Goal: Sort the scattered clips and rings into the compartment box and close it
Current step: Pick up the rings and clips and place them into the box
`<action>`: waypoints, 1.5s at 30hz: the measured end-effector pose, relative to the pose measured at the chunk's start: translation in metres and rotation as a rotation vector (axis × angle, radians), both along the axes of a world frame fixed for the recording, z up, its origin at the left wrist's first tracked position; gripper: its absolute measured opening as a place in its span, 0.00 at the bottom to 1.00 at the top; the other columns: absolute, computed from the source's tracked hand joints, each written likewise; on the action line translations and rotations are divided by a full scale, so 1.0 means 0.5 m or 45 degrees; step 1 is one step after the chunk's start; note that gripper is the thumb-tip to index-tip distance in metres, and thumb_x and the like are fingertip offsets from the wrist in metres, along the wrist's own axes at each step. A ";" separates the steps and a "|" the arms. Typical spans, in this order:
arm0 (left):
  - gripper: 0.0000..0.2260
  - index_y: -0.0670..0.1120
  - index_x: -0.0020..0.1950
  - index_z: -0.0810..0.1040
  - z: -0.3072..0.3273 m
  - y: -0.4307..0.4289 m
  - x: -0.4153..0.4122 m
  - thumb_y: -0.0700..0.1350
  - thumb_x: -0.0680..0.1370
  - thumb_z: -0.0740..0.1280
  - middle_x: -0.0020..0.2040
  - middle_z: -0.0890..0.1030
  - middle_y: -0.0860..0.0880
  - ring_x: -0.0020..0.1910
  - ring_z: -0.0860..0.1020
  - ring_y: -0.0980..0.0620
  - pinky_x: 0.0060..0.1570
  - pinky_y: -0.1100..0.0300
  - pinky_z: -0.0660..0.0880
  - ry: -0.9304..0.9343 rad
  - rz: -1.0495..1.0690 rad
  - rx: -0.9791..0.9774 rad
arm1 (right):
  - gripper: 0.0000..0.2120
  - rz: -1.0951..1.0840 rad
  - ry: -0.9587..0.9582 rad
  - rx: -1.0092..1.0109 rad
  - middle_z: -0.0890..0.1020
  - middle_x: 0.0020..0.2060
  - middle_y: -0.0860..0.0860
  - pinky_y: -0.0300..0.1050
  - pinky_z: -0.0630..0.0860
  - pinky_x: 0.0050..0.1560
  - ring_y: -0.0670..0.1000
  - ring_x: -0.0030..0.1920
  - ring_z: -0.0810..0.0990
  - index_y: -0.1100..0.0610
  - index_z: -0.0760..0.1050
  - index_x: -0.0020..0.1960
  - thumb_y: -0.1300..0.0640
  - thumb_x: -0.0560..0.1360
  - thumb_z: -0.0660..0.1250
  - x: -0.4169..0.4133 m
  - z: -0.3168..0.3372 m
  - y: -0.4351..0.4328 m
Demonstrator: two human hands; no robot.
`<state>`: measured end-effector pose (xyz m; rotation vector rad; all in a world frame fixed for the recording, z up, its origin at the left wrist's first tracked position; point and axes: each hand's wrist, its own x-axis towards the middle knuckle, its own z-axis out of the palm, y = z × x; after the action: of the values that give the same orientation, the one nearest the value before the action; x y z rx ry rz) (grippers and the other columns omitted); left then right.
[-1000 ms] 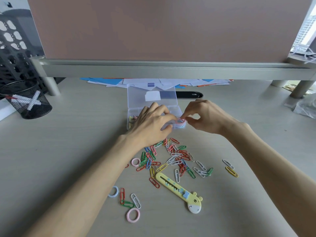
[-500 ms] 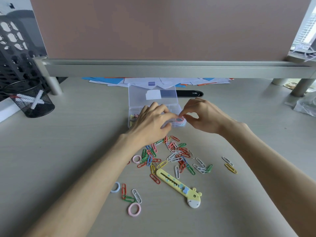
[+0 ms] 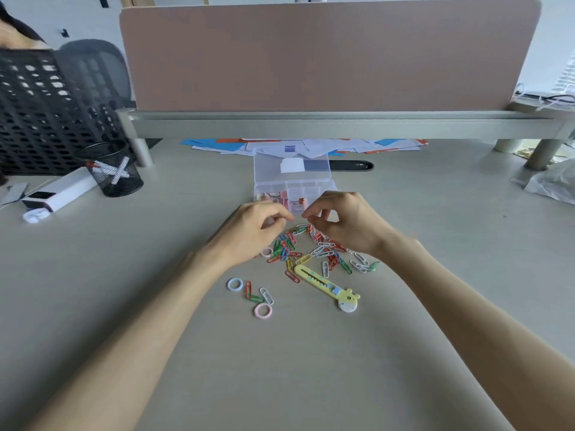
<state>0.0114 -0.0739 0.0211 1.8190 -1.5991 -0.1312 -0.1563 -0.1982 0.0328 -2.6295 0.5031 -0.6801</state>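
Matte beige desk [image 3: 93, 275], clear plastic compartment box [image 3: 292, 178], glossy wire clips [image 3: 314, 250]

The clear plastic compartment box [image 3: 292, 185] sits open on the desk [image 3: 124, 275], its lid [image 3: 292, 165] tilted up at the far side. The near-left compartments hold what look like small pink and orange binder clips [image 3: 287, 199], though blur makes them hard to tell; the far compartments look bare. Just in front of the box lies a loose heap of paper clips [image 3: 314, 250] in red, green, blue, yellow and white, spreading to the right. A pink ring [image 3: 266, 252] lies at the heap's left edge. Nearer, to the left, a pale blue ring [image 3: 235, 284], a second pink ring [image 3: 263, 311] and 3 stray clips [image 3: 256, 294] lie apart.
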 end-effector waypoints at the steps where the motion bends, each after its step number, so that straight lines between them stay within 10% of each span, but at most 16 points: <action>1: 0.08 0.51 0.49 0.82 -0.004 0.019 0.004 0.42 0.77 0.65 0.38 0.78 0.56 0.31 0.72 0.64 0.35 0.70 0.66 0.032 0.010 0.026 | 0.08 0.013 0.023 0.031 0.82 0.43 0.51 0.48 0.76 0.47 0.50 0.40 0.79 0.53 0.83 0.47 0.61 0.73 0.67 0.005 -0.004 0.017; 10: 0.09 0.53 0.45 0.83 -0.010 0.142 0.057 0.52 0.67 0.76 0.37 0.80 0.54 0.36 0.71 0.50 0.39 0.54 0.72 0.244 -0.052 0.223 | 0.13 -0.052 0.285 0.062 0.81 0.47 0.49 0.53 0.76 0.54 0.53 0.55 0.75 0.45 0.81 0.50 0.41 0.70 0.67 0.084 -0.042 0.102; 20: 0.06 0.54 0.45 0.85 -0.007 0.164 0.067 0.46 0.69 0.76 0.43 0.78 0.47 0.34 0.70 0.59 0.37 0.63 0.67 0.224 -0.214 0.400 | 0.04 -0.034 0.372 0.384 0.78 0.35 0.39 0.30 0.69 0.37 0.38 0.38 0.76 0.48 0.80 0.43 0.51 0.69 0.73 0.088 -0.020 0.110; 30: 0.04 0.53 0.39 0.83 -0.013 0.169 0.073 0.44 0.70 0.75 0.38 0.77 0.52 0.33 0.70 0.58 0.37 0.63 0.67 0.146 -0.128 0.349 | 0.08 -0.011 0.423 0.351 0.81 0.44 0.45 0.49 0.77 0.54 0.47 0.48 0.79 0.42 0.78 0.41 0.43 0.65 0.74 0.090 -0.022 0.092; 39: 0.07 0.54 0.39 0.78 -0.016 0.166 0.062 0.43 0.74 0.70 0.39 0.75 0.53 0.35 0.71 0.56 0.36 0.69 0.64 -0.113 -0.078 0.289 | 0.07 0.051 0.396 0.317 0.79 0.37 0.43 0.30 0.67 0.34 0.39 0.38 0.75 0.51 0.79 0.41 0.50 0.68 0.75 0.088 -0.006 0.099; 45: 0.04 0.52 0.46 0.85 -0.013 0.171 0.076 0.45 0.74 0.71 0.41 0.80 0.54 0.39 0.76 0.55 0.41 0.64 0.70 -0.090 -0.079 0.251 | 0.04 0.327 0.415 0.367 0.83 0.37 0.48 0.38 0.71 0.40 0.45 0.38 0.77 0.52 0.81 0.42 0.55 0.69 0.75 0.067 0.039 0.119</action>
<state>0.0494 0.0117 0.0144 1.9417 -1.7447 -0.2637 -0.1230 -0.1387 0.0522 -2.4733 0.3141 -0.0892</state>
